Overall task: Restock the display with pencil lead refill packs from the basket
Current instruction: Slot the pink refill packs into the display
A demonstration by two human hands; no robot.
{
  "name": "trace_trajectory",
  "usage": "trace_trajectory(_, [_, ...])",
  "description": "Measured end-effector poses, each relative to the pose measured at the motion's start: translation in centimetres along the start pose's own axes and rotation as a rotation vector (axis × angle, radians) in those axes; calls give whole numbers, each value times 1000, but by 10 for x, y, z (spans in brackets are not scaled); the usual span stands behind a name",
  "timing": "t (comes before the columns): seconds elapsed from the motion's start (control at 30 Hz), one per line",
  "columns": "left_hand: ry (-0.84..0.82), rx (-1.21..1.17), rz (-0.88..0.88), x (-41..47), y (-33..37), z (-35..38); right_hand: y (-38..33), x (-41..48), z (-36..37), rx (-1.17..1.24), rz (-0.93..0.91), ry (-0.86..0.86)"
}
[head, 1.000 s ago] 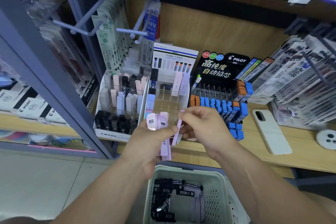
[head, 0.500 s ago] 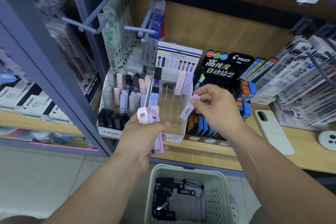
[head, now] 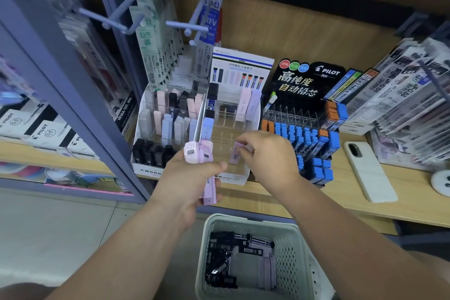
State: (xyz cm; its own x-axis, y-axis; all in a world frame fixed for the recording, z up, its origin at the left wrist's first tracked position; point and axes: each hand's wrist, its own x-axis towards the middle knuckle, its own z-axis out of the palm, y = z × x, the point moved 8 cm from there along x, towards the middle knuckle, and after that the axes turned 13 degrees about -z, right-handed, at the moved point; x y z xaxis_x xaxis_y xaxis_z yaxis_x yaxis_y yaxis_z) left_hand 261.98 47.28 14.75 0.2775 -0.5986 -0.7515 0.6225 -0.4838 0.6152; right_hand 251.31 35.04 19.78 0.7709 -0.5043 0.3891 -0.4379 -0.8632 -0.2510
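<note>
Since a moment ago, right hand (head: 265, 153) has dropped toward the clear "MONO graph MG" display (head: 229, 175), pinching one lilac refill pack (head: 235, 154) over its front slots. Left hand (head: 192, 178) grips a pink-lilac bundle of packs (head: 203, 161) upright, above the basket (head: 289, 241). A black "PILOT" stand (head: 316, 80) sits just right.

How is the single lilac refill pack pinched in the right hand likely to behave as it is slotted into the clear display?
The lilac pack looks like a slim rigid case, so probably stiff and light. Held by fingertips of the right hand, its smooth surface may slip. Tall and narrow, it could tip unless the clear display supports it.
</note>
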Motion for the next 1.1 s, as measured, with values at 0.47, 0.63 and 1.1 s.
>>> trace_trajectory(0.47, [-30,11,-7,-1,0,4,8,3,7,67,-2,-57])
trace_trajectory(0.63, [-47,23,-15,-2,-2,6,2,-2,16,2,-36,-37])
trace_trajectory(1.1, [-100,106,29,-3,-4,15,6,-13,-8,632,366,54])
